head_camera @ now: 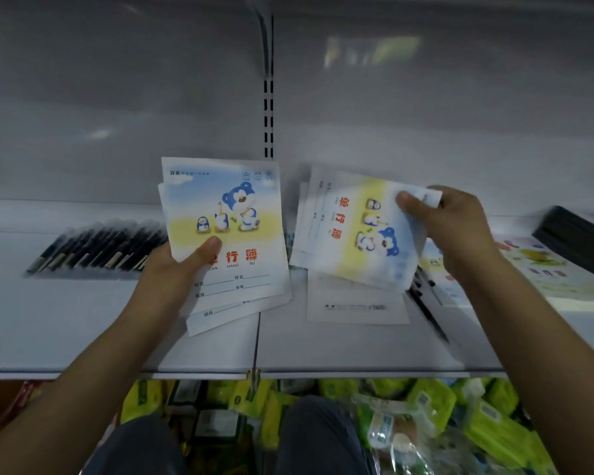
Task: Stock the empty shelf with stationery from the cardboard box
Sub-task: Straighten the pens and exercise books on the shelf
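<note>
The notebooks [225,214] have sky-blue and yellow covers with a blue bear, penguins and red-orange characters. Pens [100,248] are black; the shelf [66,320] white; packets [494,423] below lime-green.

**Lighting and image quality, head view**

Dim, cool, even light; shadows soft. Faint reflections smear the glossy back panel [371,53]. Wide-angle bending curves the shelf edge [357,373]. Motion blur on the right-hand booklets [360,231]; the left-hand booklets [225,214] are sharper. Lower-shelf green packets [487,423] soft, darker.

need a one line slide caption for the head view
Left hand and right hand each hold a fan of bear-cover exercise books above a white shelf already lined with dark pens.
</note>
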The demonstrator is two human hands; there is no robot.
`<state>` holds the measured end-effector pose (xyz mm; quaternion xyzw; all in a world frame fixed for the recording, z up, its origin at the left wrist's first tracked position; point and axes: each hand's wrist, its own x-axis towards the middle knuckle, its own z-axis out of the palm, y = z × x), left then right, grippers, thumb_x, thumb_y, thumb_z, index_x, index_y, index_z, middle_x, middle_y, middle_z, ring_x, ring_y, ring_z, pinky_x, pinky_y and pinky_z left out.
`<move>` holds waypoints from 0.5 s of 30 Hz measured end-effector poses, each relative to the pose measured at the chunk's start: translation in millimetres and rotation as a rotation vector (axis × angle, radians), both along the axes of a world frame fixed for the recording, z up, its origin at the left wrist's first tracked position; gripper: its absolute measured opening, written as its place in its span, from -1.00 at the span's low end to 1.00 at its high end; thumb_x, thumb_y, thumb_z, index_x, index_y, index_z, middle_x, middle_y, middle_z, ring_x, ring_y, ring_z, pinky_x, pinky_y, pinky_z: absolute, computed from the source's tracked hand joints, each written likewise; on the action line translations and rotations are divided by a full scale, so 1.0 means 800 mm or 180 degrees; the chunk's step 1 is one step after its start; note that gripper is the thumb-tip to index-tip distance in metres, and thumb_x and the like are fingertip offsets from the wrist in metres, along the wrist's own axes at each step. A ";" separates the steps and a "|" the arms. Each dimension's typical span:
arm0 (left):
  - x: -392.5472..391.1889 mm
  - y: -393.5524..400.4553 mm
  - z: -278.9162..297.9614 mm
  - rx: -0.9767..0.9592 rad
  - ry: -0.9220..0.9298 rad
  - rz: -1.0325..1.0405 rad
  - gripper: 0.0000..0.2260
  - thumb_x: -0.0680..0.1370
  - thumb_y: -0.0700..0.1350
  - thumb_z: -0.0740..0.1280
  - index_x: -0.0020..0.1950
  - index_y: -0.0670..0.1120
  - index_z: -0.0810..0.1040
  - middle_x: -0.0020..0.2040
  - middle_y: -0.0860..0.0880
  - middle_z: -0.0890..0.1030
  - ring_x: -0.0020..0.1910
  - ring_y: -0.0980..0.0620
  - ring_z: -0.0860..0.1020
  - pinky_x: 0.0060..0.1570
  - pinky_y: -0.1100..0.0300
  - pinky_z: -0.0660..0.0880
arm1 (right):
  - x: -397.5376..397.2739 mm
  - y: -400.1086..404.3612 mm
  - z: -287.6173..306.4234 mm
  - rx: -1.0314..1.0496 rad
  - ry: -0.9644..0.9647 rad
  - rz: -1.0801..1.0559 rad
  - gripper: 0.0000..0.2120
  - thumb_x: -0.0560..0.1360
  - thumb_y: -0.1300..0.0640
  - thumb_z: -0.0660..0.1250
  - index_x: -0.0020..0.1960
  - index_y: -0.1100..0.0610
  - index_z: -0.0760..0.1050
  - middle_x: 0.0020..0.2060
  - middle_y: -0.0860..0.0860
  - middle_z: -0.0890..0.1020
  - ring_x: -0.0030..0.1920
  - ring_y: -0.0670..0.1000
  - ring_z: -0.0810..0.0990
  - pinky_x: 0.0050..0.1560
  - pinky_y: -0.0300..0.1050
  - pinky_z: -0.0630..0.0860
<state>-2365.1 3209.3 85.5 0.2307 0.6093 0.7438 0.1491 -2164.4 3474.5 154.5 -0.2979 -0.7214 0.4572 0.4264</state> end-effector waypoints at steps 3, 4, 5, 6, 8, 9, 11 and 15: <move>-0.009 -0.008 -0.001 -0.0118 -0.0052 0.0057 -0.87 0.55 -0.06 0.38 0.08 0.00 0.64 0.01 0.03 0.72 -0.01 0.04 0.69 0.06 0.08 0.52 | -0.002 -0.002 0.032 -0.0108 0.0216 0.0335 -0.96 0.49 0.11 0.44 -0.06 0.05 0.61 -0.18 -0.01 0.70 -0.21 -0.04 0.67 -0.17 -0.09 0.58; -0.014 -0.011 -0.002 -0.0120 -0.0125 0.0062 -0.89 0.56 -0.08 0.37 0.06 -0.01 0.64 0.00 0.01 0.72 -0.02 0.02 0.69 0.06 0.06 0.52 | -0.004 -0.004 0.044 0.0023 0.0203 0.0446 -0.96 0.51 0.14 0.42 -0.05 0.03 0.61 -0.18 -0.04 0.70 -0.20 -0.06 0.67 -0.17 -0.10 0.58; -0.018 -0.013 0.000 -0.0107 -0.0234 0.0045 -0.90 0.57 -0.10 0.36 0.06 -0.02 0.64 0.01 -0.01 0.72 0.00 -0.01 0.69 0.05 0.05 0.52 | -0.006 -0.007 0.057 0.0192 0.0165 0.0596 -0.93 0.51 0.17 0.41 -0.05 0.02 0.61 -0.19 -0.06 0.70 -0.19 -0.07 0.68 -0.19 -0.12 0.57; -0.023 -0.016 0.002 -0.0072 -0.0338 0.0017 -0.89 0.58 -0.12 0.34 0.07 -0.04 0.63 0.02 -0.04 0.72 0.01 -0.03 0.69 0.04 0.04 0.53 | -0.010 -0.014 0.070 0.0349 0.0103 0.0789 -0.91 0.52 0.20 0.40 -0.04 0.02 0.62 -0.18 -0.07 0.71 -0.18 -0.07 0.68 -0.20 -0.14 0.57; -0.029 -0.021 0.007 -0.0001 -0.0454 -0.0003 -0.89 0.60 -0.18 0.31 0.08 -0.08 0.61 -0.01 -0.04 0.72 -0.02 0.00 0.69 -0.04 0.09 0.55 | -0.019 -0.028 0.093 0.0664 -0.0179 0.1176 -0.88 0.51 0.21 0.40 -0.03 0.02 0.65 -0.13 -0.05 0.72 -0.13 -0.03 0.70 -0.18 -0.11 0.60; -0.029 -0.025 0.011 0.0023 -0.0463 -0.0009 -0.89 0.61 -0.20 0.29 0.06 -0.10 0.60 -0.06 -0.02 0.72 -0.08 0.05 0.69 -0.10 0.16 0.56 | -0.024 -0.039 0.104 0.0832 -0.0402 0.1350 -0.88 0.50 0.20 0.41 -0.03 0.01 0.66 -0.12 -0.06 0.73 -0.11 -0.02 0.71 -0.16 -0.09 0.62; -0.025 -0.031 0.018 -0.0010 -0.0407 -0.0037 -0.90 0.62 -0.20 0.28 0.03 -0.10 0.59 -0.16 0.02 0.72 -0.22 0.13 0.68 -0.32 0.30 0.54 | -0.040 -0.062 0.121 0.1180 -0.0870 0.1699 -0.89 0.48 0.17 0.43 -0.05 -0.01 0.68 -0.13 -0.08 0.73 -0.13 -0.05 0.71 -0.15 -0.11 0.63; -0.011 -0.045 0.027 -0.0396 0.0065 0.0018 -0.79 0.62 0.05 0.25 0.07 0.01 0.63 -0.05 0.03 0.72 -0.15 0.18 0.68 -0.17 0.27 0.51 | -0.101 -0.118 0.122 0.1874 -0.1474 0.2127 -0.87 0.44 0.15 0.47 -0.07 -0.05 0.68 -0.20 -0.12 0.71 -0.22 -0.16 0.67 -0.23 -0.25 0.60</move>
